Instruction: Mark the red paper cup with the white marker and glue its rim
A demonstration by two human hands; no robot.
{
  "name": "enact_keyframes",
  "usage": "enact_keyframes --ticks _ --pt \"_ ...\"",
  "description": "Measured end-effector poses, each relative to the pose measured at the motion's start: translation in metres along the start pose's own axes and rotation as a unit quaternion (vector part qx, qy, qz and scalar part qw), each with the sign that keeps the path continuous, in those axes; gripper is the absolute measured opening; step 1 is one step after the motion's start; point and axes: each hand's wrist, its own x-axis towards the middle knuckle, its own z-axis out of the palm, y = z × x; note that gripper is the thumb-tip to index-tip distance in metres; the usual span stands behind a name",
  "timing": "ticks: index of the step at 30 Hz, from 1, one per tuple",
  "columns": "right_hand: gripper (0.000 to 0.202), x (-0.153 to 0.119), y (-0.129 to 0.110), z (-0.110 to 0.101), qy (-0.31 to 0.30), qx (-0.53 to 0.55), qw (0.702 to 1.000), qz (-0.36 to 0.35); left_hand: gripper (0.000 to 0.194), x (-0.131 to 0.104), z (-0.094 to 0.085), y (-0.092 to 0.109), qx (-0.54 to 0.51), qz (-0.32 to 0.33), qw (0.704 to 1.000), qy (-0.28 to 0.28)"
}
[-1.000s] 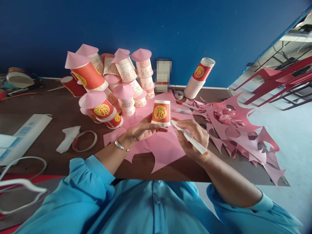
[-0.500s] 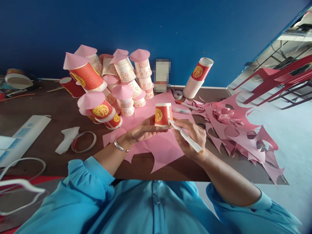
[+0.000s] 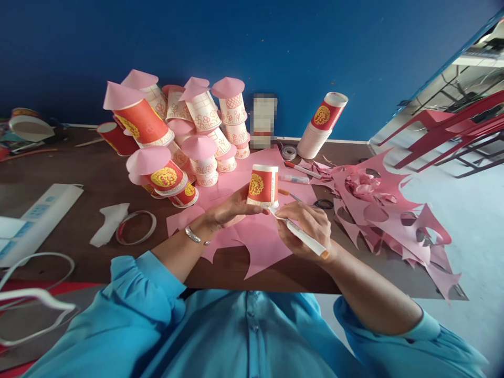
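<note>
- Red-and-white paper cup with a round yellow emblem (image 3: 262, 186) is above the bench (image 3: 90, 170), gripped low by the left hand (image 3: 232, 207).
- The right hand (image 3: 305, 223) is closed around a slim white pen-like tool (image 3: 305, 237).
- From it, the cup lies forward-left, axis nearly upright; the tool slants, tip at the cup's lower edge, touching or not I cannot tell.

Bright blue buttoned shirt (image 3: 232, 336), gathered sleeves (image 3: 145, 286), silver bracelet (image 3: 192, 234)

Brown table (image 3: 94, 176) bearing pink paper (image 3: 265, 252)
</note>
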Motion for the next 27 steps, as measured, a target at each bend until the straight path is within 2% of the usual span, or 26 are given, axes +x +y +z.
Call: enact_keyframes --ticks 10,19,27 --pt "0.017 -0.0033 0.0009 0.0033 -0.029 0.014 0.999 0.018 0.068 0.0002 0.0003 -0.0007 0.007 -0.006 1.000 0.001" --pt "0.014 -0.0008 0.0011 0.0030 -0.009 -0.006 1.000 0.015 0.049 0.0008 -0.0013 -0.0030 -0.009 -0.014 1.000 0.003" --pt "0.014 -0.0008 0.0015 0.0016 -0.019 -0.009 1.000 0.018 0.054 0.0010 -0.0015 -0.0044 -0.011 -0.011 1.000 0.005"
